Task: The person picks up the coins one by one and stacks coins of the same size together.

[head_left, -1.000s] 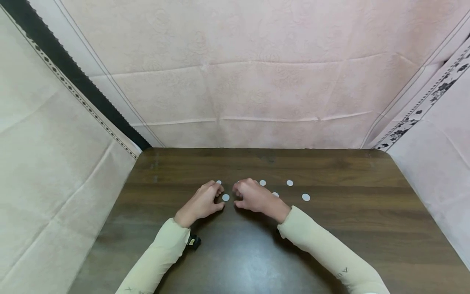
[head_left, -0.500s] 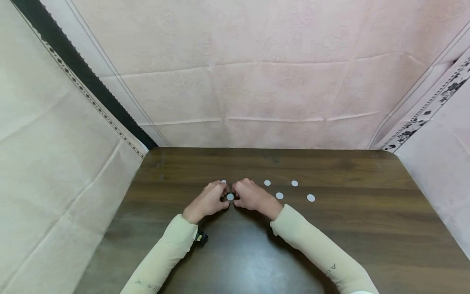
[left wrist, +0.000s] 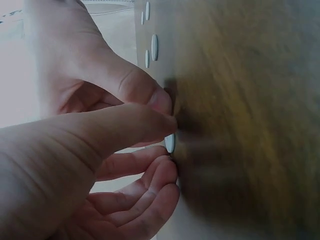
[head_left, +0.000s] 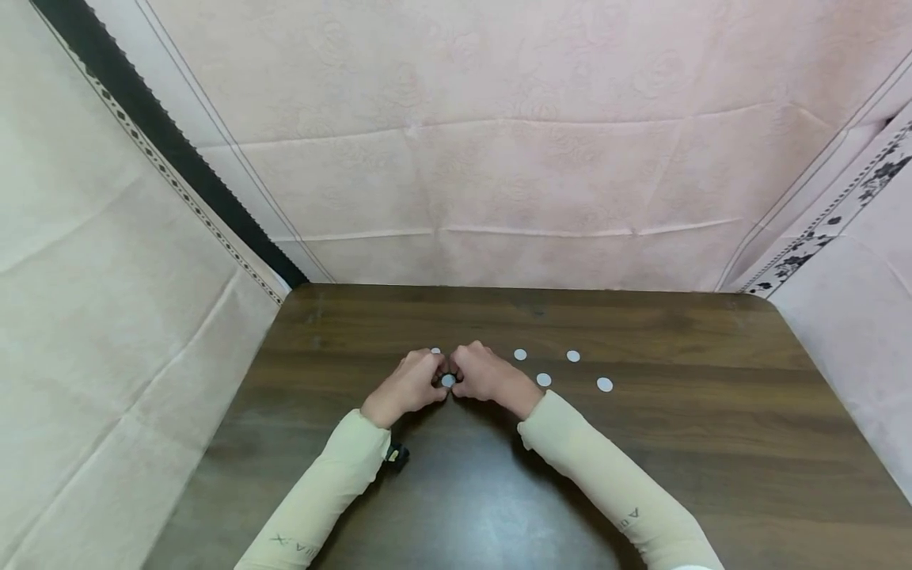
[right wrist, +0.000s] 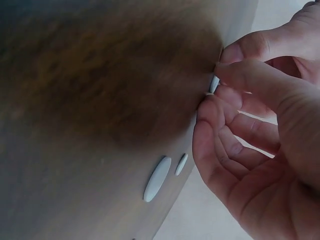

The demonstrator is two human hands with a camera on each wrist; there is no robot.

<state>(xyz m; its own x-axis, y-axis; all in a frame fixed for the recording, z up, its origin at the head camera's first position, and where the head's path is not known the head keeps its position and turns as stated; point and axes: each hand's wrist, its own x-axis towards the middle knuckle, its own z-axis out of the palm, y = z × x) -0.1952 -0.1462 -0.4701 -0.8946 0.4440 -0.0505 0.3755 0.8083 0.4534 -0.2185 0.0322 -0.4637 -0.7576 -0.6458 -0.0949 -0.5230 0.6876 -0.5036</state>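
Observation:
A small white disc (head_left: 447, 381) lies flat on the table between both hands, partly hidden by fingertips. My left hand (head_left: 409, 388) curls its thumb and fingers round the left side of the disc. From the right side, my right hand (head_left: 488, 376) does the same, and the two thumbs meet at the near edge. In the left wrist view, the disc (left wrist: 170, 143) shows on edge between thumb and fingers. The right wrist view shows a sliver of the disc (right wrist: 214, 84) among the fingertips. Just behind my left fingers is another white disc (head_left: 435, 350), partly covered.
Several more white discs lie to the right, among them one near my right wrist (head_left: 544, 380), one at the back (head_left: 520, 355) and one at the far right (head_left: 605, 385). The brown wooden table (head_left: 677, 443) is bounded by pale cloth (head_left: 499, 174) behind and at both sides.
My two hands have come closer together until they enclose the front disc. The disc near my right wrist has come fully into sight. The head view has shifted slightly.

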